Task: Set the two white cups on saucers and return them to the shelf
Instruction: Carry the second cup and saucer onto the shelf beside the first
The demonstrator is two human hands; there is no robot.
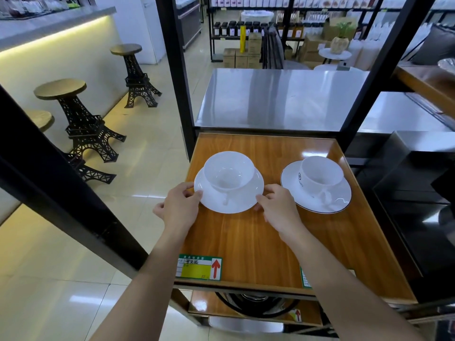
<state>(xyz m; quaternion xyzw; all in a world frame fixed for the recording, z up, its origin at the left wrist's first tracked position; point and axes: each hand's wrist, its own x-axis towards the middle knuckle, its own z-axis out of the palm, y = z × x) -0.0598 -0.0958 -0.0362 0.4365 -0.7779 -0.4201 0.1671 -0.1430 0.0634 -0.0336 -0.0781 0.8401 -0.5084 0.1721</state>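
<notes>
Two white cups stand on saucers on the wooden shelf (246, 239). The left cup (229, 172) sits on a plain white saucer (231, 204), handle toward me. My left hand (181, 205) pinches that saucer's left rim and my right hand (277, 205) holds its right rim. Whether the saucer rests on the shelf or hovers just above it I cannot tell. The right cup (320, 175), with a small dark logo, stands on a dark-rimmed saucer (317, 203) at the shelf's right, untouched.
Black uprights (179, 77) frame the shelf at the back corners. A steel tabletop (278, 94) lies behind. Price labels (199, 267) are stuck on the shelf's front edge. Tower-shaped stools (81, 119) stand on the tiled floor at left. A black appliance (418, 193) sits to the right.
</notes>
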